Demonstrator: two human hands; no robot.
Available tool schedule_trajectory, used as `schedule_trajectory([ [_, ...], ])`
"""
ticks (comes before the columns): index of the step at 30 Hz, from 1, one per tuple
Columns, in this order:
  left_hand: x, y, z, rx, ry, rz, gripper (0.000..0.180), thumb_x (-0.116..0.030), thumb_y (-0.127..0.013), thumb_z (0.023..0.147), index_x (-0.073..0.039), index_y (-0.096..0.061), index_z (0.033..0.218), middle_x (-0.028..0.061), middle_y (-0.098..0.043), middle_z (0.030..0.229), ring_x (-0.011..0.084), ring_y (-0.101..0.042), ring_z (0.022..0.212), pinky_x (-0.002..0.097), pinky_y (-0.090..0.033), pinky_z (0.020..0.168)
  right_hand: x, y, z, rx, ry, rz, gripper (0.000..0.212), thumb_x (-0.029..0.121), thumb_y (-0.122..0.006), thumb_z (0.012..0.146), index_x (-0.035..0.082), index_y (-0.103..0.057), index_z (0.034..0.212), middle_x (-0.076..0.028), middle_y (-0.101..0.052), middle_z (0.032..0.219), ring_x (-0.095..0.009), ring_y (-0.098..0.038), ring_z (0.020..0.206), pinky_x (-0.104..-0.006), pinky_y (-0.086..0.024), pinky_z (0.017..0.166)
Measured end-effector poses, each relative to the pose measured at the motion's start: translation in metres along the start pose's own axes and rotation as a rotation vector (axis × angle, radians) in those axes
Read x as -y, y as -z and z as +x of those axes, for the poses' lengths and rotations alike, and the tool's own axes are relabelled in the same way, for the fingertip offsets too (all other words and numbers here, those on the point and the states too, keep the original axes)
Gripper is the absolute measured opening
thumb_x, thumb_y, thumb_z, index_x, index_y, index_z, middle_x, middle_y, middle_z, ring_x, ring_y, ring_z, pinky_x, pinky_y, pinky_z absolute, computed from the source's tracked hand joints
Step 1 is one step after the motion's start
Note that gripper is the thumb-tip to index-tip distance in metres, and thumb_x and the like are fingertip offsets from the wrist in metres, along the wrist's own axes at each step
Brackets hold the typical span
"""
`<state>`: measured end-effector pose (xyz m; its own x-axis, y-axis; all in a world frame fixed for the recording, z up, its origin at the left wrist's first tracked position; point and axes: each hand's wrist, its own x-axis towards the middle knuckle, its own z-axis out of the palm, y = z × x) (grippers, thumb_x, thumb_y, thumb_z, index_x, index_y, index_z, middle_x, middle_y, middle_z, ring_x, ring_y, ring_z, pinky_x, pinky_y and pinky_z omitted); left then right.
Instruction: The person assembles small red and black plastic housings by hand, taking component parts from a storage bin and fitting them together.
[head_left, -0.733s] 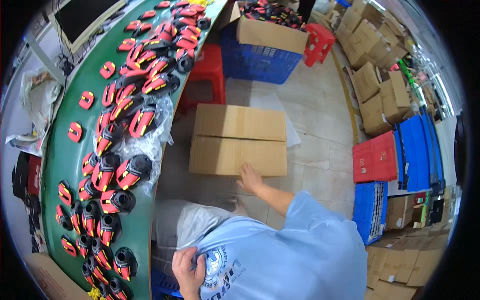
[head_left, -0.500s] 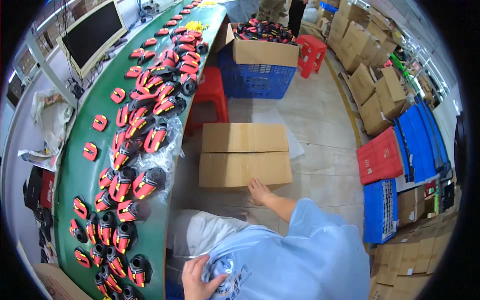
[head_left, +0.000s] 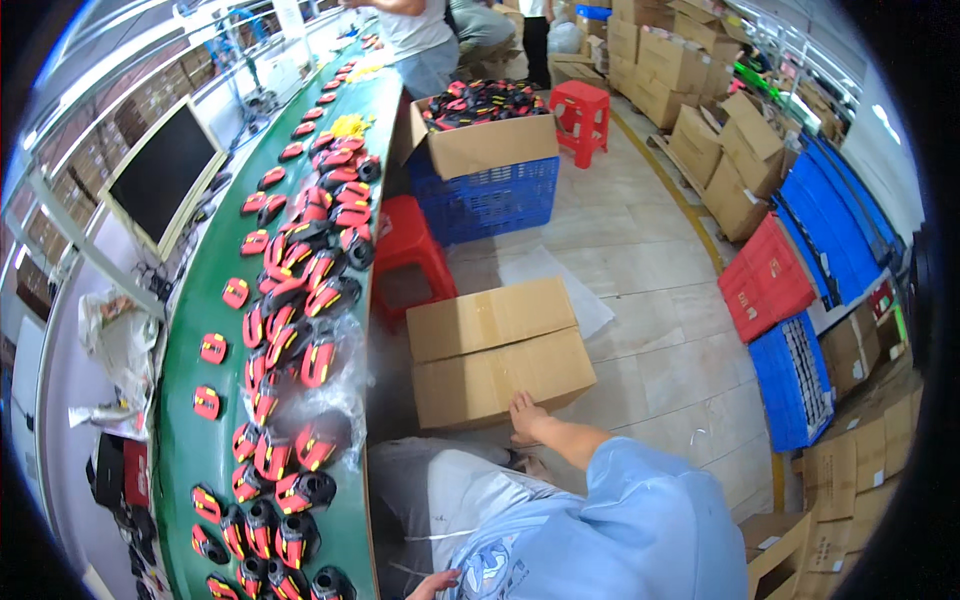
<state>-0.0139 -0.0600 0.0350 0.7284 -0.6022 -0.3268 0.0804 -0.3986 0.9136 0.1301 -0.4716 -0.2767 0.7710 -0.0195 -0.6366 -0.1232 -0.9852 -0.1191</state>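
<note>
A closed brown cardboard box (head_left: pixel 500 345) stands on the floor to the right of the green bench, its flaps meeting along a middle seam. My right hand (head_left: pixel 524 418) rests on the box's near top edge with fingers stretched out, gripping nothing. At the bottom edge of the picture, my left hand (head_left: pixel 436 584) is mostly cut off beside my blue shirt. Only part of it shows, so its grip is unclear. Many red and black moulded parts with yellow marks (head_left: pixel 272 455) cover the bench to my left, some lying on clear plastic film (head_left: pixel 345 400).
The green bench top (head_left: pixel 185 460) runs along my left, with a monitor (head_left: pixel 165 180) behind it. Ahead are a red stool (head_left: pixel 415 250), a blue crate (head_left: pixel 490 200) under an open box of parts, and another red stool (head_left: pixel 582 120). Stacked cartons (head_left: pixel 860 480) line the right.
The view has tilted up and turned, so the box appears slanted and another person shows by the far bench. My left hand has dropped toward the lower edge; my right stays on the box.
</note>
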Motion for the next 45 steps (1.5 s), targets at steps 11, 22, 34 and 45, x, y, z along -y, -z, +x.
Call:
schedule_trajectory([
  [11, -0.020, 0.001, 0.041, -0.127, 0.203, 0.044, 0.077, -0.017, -0.090, 0.080, -0.001, -0.055, 0.147, 0.0134, -0.069, 0.121, 0.0226, -0.063, 0.110, 0.0363, -0.051, 0.097, 0.002, -0.006, 0.000, 0.015, 0.134, -0.218, 0.115, 0.064, -0.064, 0.092, -0.024, -0.023, 0.153, -0.047, -0.024, 0.160, -0.062, -0.011, 0.154, -0.0653, -0.005, 0.127],
  [22, 0.047, 0.021, 0.068, -0.213, 0.359, -0.332, 0.067, -0.015, -0.086, 0.085, -0.002, -0.057, 0.144, 0.0105, -0.070, 0.116, 0.0196, -0.064, 0.103, 0.0340, -0.053, 0.091, 0.007, 0.019, -0.009, 0.165, 0.209, -0.318, 0.116, 0.064, -0.064, 0.090, -0.025, -0.024, 0.152, -0.051, -0.025, 0.156, -0.067, -0.014, 0.150, -0.0680, -0.010, 0.126],
  [34, -0.095, 0.056, 0.060, -0.269, 0.511, -0.539, 0.057, -0.013, -0.083, 0.090, -0.003, -0.060, 0.141, 0.0073, -0.071, 0.111, 0.0164, -0.066, 0.095, 0.0316, -0.055, 0.085, 0.067, 0.110, 0.008, 0.348, 0.039, 0.757, 0.070, 0.054, -0.064, 0.098, 0.006, -0.057, 0.148, -0.022, -0.062, 0.144, -0.038, -0.058, 0.136, -0.0477, -0.043, 0.115],
  [45, -0.145, 0.089, 0.082, -0.408, 0.276, -0.209, 0.032, -0.013, -0.077, 0.098, -0.004, -0.070, 0.128, 0.0045, -0.072, 0.109, 0.0154, -0.066, 0.100, 0.0301, -0.054, 0.090, 0.029, 0.189, -0.120, 0.070, 0.113, 0.858, 0.050, 0.051, -0.058, 0.102, 0.011, -0.073, 0.127, -0.015, -0.075, 0.121, -0.035, -0.071, 0.109, -0.0480, -0.056, 0.094],
])
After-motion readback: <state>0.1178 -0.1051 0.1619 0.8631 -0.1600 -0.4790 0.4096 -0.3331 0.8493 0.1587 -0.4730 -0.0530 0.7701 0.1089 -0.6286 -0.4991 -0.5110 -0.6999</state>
